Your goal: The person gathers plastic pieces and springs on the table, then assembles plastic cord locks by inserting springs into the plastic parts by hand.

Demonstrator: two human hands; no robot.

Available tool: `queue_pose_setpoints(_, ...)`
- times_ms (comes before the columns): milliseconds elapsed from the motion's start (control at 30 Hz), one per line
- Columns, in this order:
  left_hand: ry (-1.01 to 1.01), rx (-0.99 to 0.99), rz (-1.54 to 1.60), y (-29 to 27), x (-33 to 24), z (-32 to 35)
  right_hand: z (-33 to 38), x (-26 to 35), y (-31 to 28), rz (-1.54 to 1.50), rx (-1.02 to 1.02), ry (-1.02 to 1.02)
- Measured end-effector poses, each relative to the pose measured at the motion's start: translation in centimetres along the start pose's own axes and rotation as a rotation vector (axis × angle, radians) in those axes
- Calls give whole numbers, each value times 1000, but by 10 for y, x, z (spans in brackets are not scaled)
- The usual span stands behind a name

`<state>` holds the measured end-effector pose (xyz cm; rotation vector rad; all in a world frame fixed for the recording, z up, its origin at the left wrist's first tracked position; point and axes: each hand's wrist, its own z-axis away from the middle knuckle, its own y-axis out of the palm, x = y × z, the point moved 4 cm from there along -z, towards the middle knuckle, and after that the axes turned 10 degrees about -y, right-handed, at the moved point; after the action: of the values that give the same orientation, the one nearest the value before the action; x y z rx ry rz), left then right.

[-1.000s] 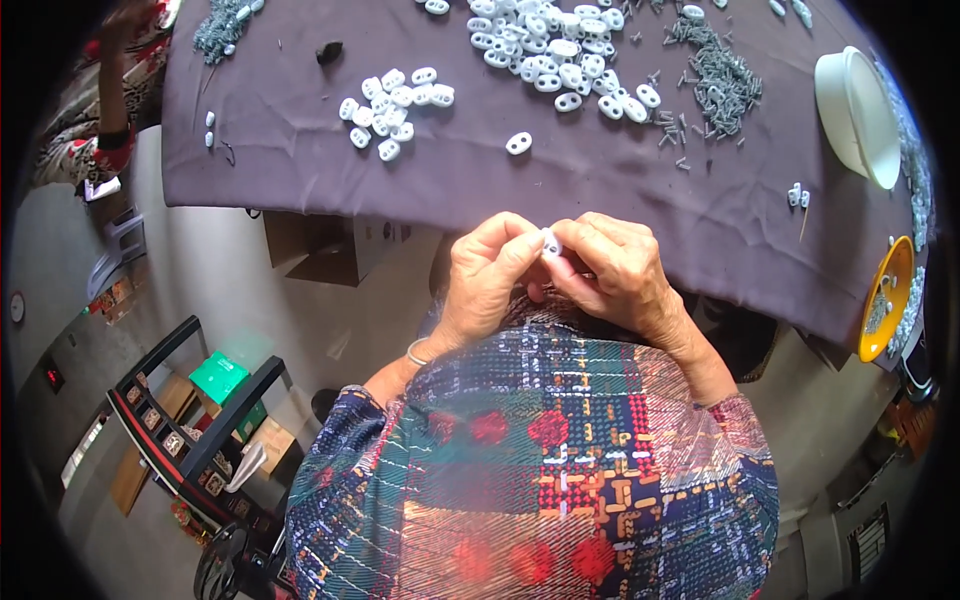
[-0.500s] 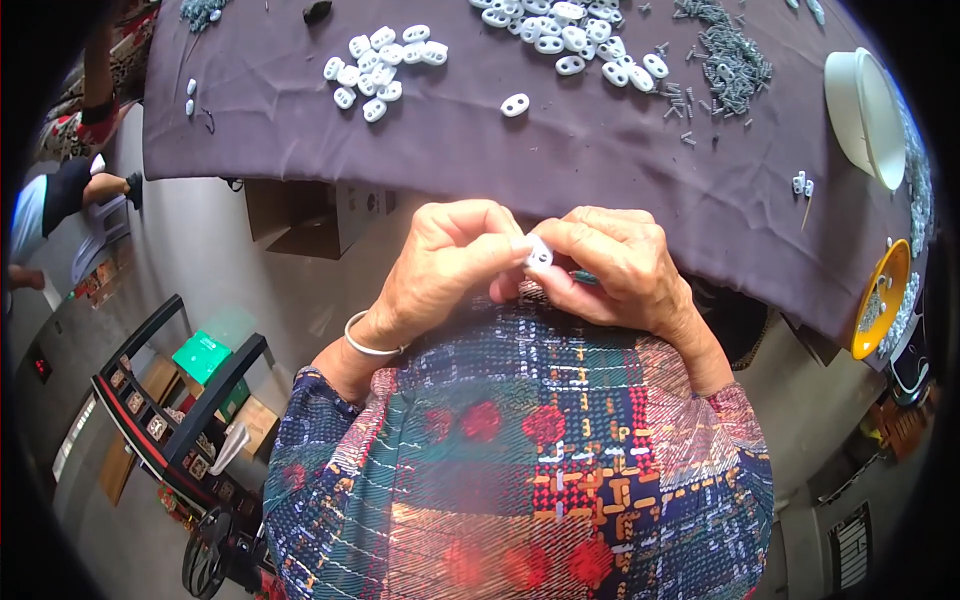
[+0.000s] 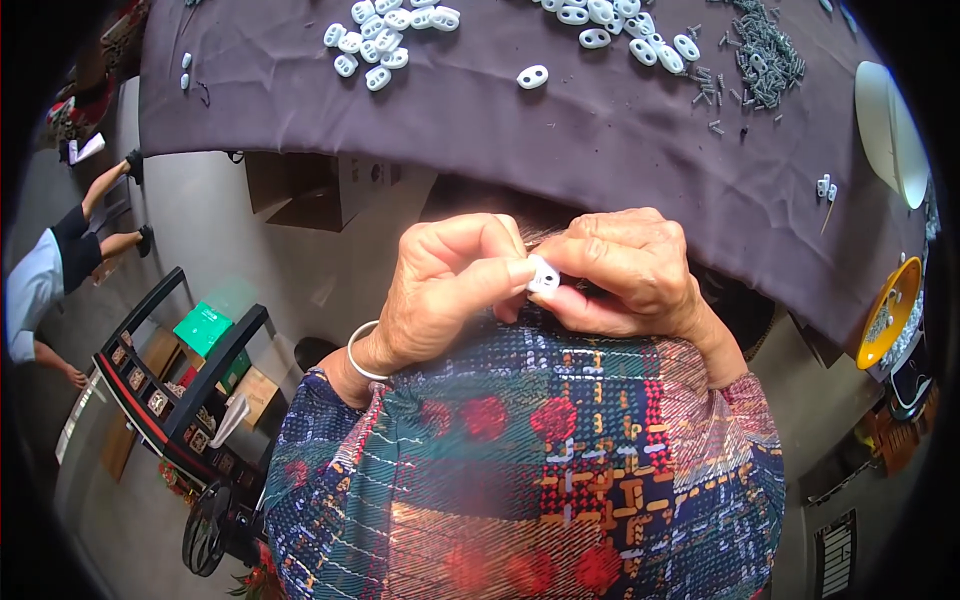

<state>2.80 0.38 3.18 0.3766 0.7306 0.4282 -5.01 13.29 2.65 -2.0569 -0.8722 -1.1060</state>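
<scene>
A small white two-hole cord lock (image 3: 543, 277) is pinched between my hands, just in front of my chest and short of the table edge. My left hand (image 3: 448, 285), with a pale bangle at its wrist, grips one side of it between thumb and fingertips. Opposite, my right hand (image 3: 628, 272) has its thumb and index finger closed on the piece. Fingers hide part of it. On the dark tablecloth (image 3: 440, 120) beyond lie a loose group of white cord locks (image 3: 385, 42), a single one (image 3: 533, 77) and a larger pile (image 3: 620, 22). Small grey springs (image 3: 765, 65) are heaped to its right.
At the right stand a white bowl (image 3: 885, 130) and a yellow bowl (image 3: 890, 318) with small parts inside. A few tiny pieces (image 3: 827, 188) sit near them. Below the table is a cardboard box (image 3: 295, 190). Another person (image 3: 70, 250) is on the far left.
Both hands still hold the cord lock, which has turned slightly so its holes show more. The table appears higher in view. At the left, the other person has come further into sight.
</scene>
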Motion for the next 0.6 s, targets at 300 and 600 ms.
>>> queue_pose_setpoints(300, -32, 5, -7, 0, 4, 1, 4, 1, 3, 13, 7, -29)
queue_pose_setpoints(600, -37, -3, 40, -2, 6, -1, 4, -1, 5, 13, 10, -37)
